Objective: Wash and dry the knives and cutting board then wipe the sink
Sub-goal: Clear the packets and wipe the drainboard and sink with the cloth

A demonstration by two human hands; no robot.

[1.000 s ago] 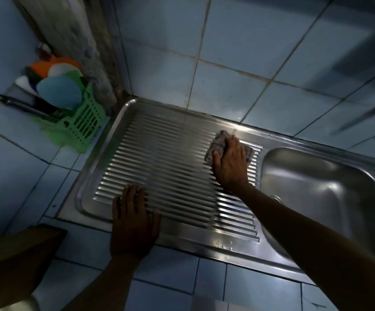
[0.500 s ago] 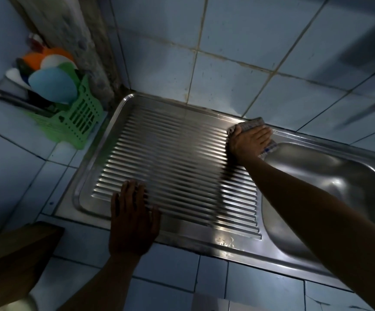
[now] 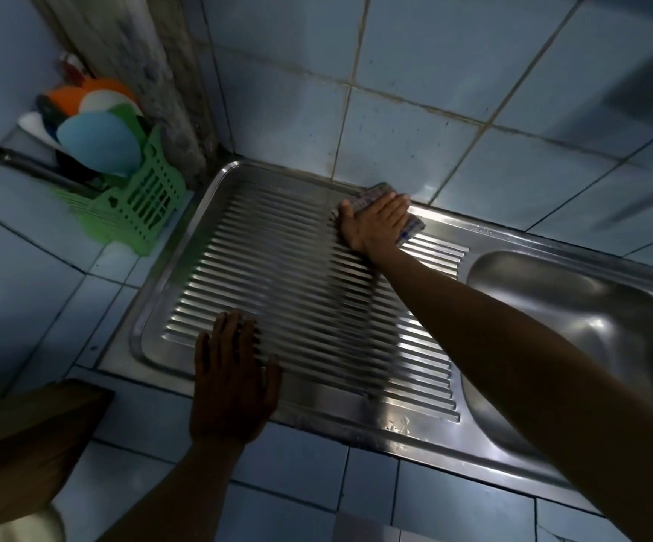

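A stainless steel sink with a ribbed drainboard and a bowl on the right is set into a blue tiled counter. My right hand presses flat on a checked cloth at the drainboard's far edge, next to the wall. The cloth shows only at the fingertips and beside the palm. Flat on the near rim of the drainboard rests my left hand, fingers straight. A wooden cutting board lies at the bottom left. No knives show.
A green plastic rack holding coloured plates stands left of the sink in the corner. A dark metal handle sticks out to the left of it. The tiled wall rises right behind the sink.
My right hand slid the cloth right toward the bowl, then back left along the drainboard's far edge. My left hand stayed on the near rim.
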